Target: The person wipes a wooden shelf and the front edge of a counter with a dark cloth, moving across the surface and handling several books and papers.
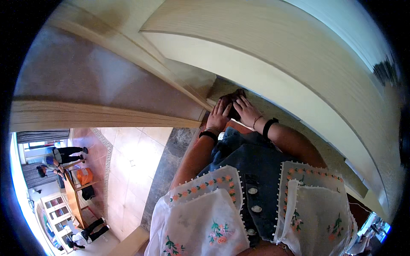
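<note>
In the narrow corner between a wooden door frame and a large pale wooden panel, a dark brown crumpled item [232, 100], perhaps a cloth, lies low down. My left hand [218, 117] rests on its near left side with fingers stretched out. From the right, my right hand [247, 112] lies against the same item, its fingers also extended and slightly apart. The hands are close together, thumbs toward each other. What is under the palms is hidden. A dark band circles each wrist.
The pale panel [265, 55] curves above and right of my hands. At the left stands a wood-framed door [106, 114]. Beyond it stretches a tiled floor [132, 170] with a dark stone strip [171, 158]. Farther off are two people, a wooden table [73, 200] and an orange bag [84, 176].
</note>
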